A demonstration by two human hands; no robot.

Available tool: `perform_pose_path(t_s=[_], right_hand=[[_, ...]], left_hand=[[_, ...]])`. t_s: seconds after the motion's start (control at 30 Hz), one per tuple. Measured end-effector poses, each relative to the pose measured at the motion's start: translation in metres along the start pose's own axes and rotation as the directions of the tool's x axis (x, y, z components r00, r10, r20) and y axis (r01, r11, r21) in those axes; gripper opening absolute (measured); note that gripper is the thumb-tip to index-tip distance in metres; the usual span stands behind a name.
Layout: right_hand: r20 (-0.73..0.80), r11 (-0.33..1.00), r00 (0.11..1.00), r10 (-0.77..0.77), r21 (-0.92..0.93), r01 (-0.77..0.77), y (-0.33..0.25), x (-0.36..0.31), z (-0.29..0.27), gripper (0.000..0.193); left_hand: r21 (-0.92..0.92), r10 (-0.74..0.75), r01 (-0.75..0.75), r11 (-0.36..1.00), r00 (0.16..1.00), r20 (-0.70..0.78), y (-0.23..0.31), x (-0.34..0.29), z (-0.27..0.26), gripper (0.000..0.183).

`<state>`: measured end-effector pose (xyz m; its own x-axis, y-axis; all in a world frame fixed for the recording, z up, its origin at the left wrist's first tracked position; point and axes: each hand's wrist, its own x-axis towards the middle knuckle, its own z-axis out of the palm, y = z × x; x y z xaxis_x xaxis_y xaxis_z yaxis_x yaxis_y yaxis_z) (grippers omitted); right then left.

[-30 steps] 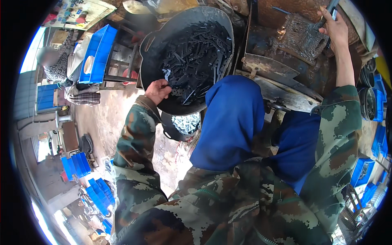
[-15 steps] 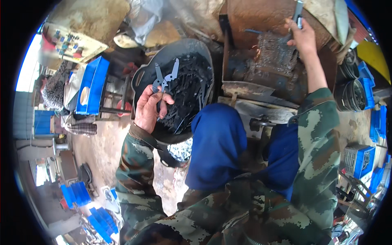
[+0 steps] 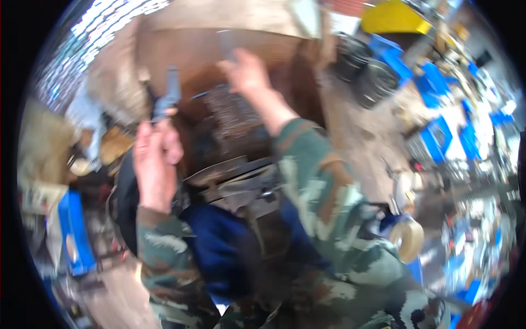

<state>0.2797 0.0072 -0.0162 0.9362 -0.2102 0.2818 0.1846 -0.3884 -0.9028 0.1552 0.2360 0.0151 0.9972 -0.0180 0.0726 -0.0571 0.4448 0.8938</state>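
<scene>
The person's left hand [image 3: 156,159] is closed around the lower end of grey metal pliers [image 3: 167,101], whose jaws stand spread and point away from the body. The pliers are held up over the left side of a rusty metal trough [image 3: 290,71], above the black tub's side. The right hand [image 3: 251,74] reaches over the trough, fingers partly curled near a slim grey tool [image 3: 226,43]; motion blur makes it impossible to tell how firmly it is gripped.

Below the right hand, inside the trough, sits a rough, dark block [image 3: 230,112], with a thin blue rod [image 3: 200,95] just beside its upper left corner. A black tub [image 3: 127,203] stands left of the trough, partly hidden by the left forearm. Dark blue cloth [image 3: 219,241] covers the lap, between camouflage sleeves [image 3: 323,175].

Farther out, a blue bin [image 3: 76,236] is at the lower left. To the right, round dark containers [image 3: 350,57] and a blue crate [image 3: 437,137] stand on the floor [image 3: 361,129], near a yellow panel [image 3: 392,17].
</scene>
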Motion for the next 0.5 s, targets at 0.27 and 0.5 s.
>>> perform_pose_path(t_s=[0.27, 0.5], right_hand=[[-0.158, 0.997, 0.986, -0.061, 0.029, 0.066, -0.010, -0.004, 0.014, 0.031], [-0.179, 0.999, 0.984, -0.006, 0.032, 0.012, -0.002, -0.004, 0.018, 0.030]], left_hand=[[-0.002, -0.064, 0.064, 0.998, 0.996, 0.068, -0.003, 0.067, 0.051, 0.016], [0.127, -0.146, 0.151, 0.980, 0.988, -0.045, -0.063, 0.071, 0.016, 0.019]])
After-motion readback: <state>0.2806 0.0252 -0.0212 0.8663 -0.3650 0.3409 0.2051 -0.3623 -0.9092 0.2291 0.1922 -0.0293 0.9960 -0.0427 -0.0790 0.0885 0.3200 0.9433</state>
